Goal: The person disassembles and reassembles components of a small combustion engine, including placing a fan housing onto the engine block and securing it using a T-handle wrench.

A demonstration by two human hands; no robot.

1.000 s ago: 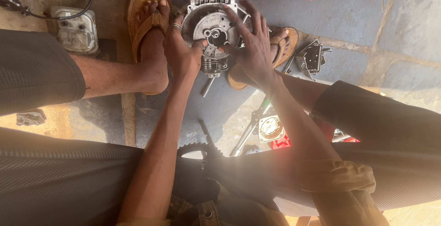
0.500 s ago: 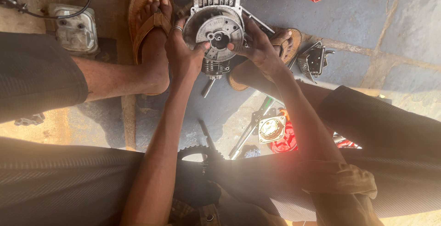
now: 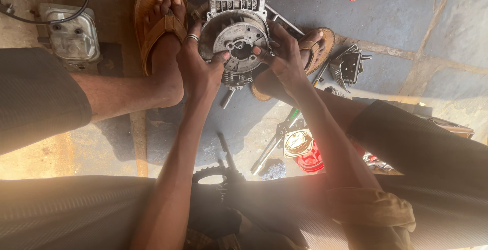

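Both hands grip the round metal flywheel (image 3: 235, 44) seated on the engine block (image 3: 231, 3): left hand (image 3: 199, 69) and right hand (image 3: 284, 59) each closed on its rim. The flywheel is not yet off; loose parts (image 3: 300, 143) lie on the floor (image 3: 396, 21).

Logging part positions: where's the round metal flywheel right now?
In the head view, top centre: the flywheel sits on the engine block on the floor, gripped between the left hand and right hand, between the two sandalled feet.
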